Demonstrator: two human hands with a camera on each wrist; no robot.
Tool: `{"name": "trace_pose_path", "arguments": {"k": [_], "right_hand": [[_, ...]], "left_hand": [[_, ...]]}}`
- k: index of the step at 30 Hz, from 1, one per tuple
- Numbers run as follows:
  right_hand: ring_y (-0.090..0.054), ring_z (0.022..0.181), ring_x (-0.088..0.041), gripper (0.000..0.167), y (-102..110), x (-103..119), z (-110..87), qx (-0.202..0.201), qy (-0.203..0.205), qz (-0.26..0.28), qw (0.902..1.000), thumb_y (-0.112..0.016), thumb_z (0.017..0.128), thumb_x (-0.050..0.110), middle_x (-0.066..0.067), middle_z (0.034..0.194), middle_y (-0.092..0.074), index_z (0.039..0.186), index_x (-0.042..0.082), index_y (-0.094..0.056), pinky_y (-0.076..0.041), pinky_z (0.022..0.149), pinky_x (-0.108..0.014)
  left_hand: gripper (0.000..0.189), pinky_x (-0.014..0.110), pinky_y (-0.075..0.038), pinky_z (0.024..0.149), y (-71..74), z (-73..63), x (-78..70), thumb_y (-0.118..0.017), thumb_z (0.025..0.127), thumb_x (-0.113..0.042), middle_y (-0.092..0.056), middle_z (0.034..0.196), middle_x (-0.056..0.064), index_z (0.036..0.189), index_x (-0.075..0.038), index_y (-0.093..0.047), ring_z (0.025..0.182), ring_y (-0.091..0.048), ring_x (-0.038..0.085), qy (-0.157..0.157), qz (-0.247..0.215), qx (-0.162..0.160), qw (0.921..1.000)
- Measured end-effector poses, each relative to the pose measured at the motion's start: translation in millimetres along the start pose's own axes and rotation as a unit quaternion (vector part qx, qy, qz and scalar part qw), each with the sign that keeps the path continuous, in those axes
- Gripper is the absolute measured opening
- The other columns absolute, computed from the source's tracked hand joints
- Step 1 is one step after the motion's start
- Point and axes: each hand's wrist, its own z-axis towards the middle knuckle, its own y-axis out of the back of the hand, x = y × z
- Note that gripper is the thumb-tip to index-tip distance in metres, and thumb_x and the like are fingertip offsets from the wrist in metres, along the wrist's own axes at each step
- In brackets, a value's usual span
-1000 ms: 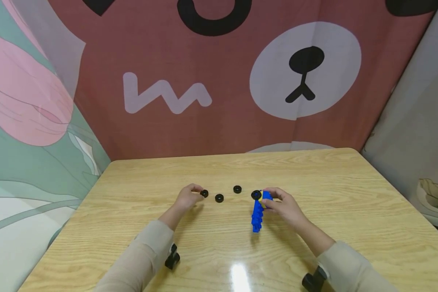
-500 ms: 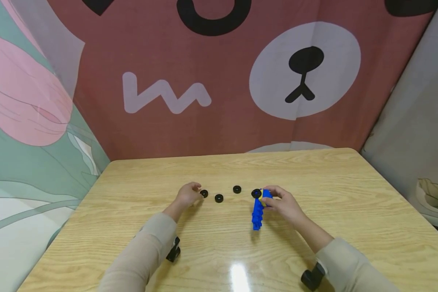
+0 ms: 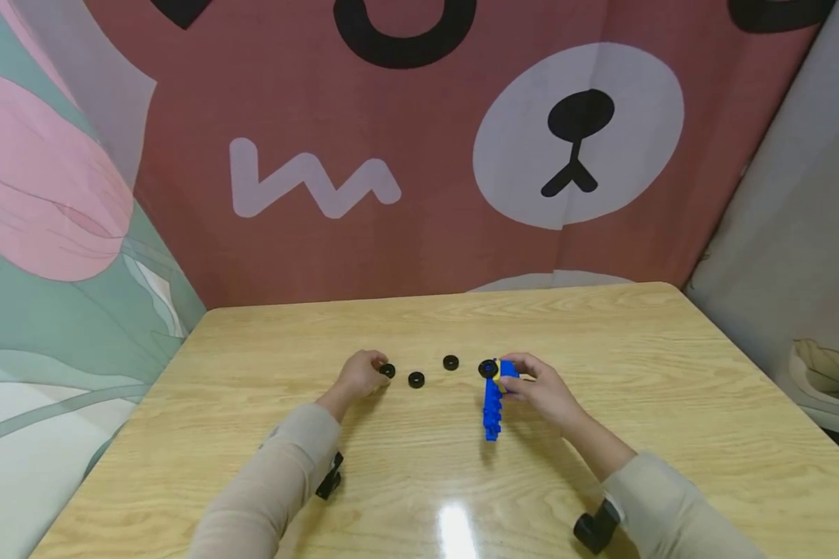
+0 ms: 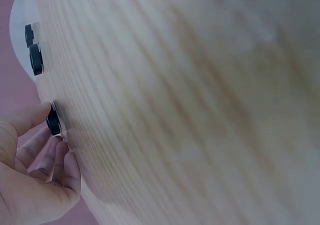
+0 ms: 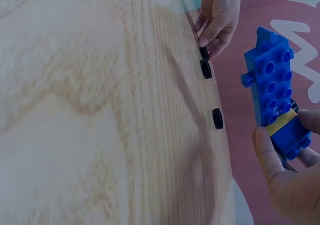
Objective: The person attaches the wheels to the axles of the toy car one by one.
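My left hand is at the leftmost black toy wheel, pinching it between thumb and fingertips. The left wrist view shows this wheel standing on edge against the thumb tip. My right hand grips a blue toy-brick vehicle base by its yellow-and-blue end, holding it above the table. Studs and a side peg show on the blue base in the right wrist view. A black wheel sits at the held end of the base; fingers partly hide that end.
Two more black wheels, one nearer and one farther back, lie between my hands on the wooden table. A patterned curtain hangs behind the table's far edge. Black wrist cameras are strapped below both sleeves.
My left hand's fingers, lifted slightly half a second ago, have come down around the leftmost wheel. My right hand and the blue base have barely moved; the base is tilted up a little.
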Motion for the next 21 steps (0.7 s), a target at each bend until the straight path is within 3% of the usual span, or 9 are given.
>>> {"name": "trace_pose_path", "arguments": {"k": [10,15,21], "right_hand": [[-0.053,0.085,-0.022,0.042,-6.0,10.2,-1.3,-0.022,-0.041,-0.007,0.9989,-0.058,0.082,0.008,-0.018,0.100,-0.044,0.116,-0.010,-0.040,-0.044,0.078,-0.041],[-0.054,0.082,-0.020,0.042,-8.7,9.0,-2.2,-0.016,-0.026,0.002,0.9995,-0.059,0.081,0.008,-0.018,0.098,-0.045,0.114,-0.011,-0.041,-0.046,0.076,-0.040],[-0.054,0.083,-0.020,0.044,-7.7,9.5,-1.4,-0.028,-0.029,-0.005,0.9992,-0.060,0.080,0.011,-0.017,0.098,-0.044,0.115,-0.010,-0.041,-0.045,0.077,-0.041]], "left_hand": [[0.026,0.036,-0.041,0.077,-0.6,-3.0,2.2,-0.067,0.072,-0.006,-0.052,0.088,0.010,0.096,0.002,-0.058,0.084,-0.050,0.024,-0.039,0.053,-0.002,0.9979],[0.023,0.035,-0.043,0.071,0.3,-7.7,5.7,-0.067,0.073,-0.007,-0.053,0.085,0.010,0.090,0.001,-0.054,0.081,-0.050,0.023,-0.027,0.033,-0.014,0.9990],[0.024,0.032,-0.044,0.067,4.0,-8.8,6.3,-0.064,0.075,-0.007,-0.052,0.088,0.010,0.095,0.000,-0.051,0.080,-0.049,0.022,-0.032,-0.006,-0.024,0.9992]]}}
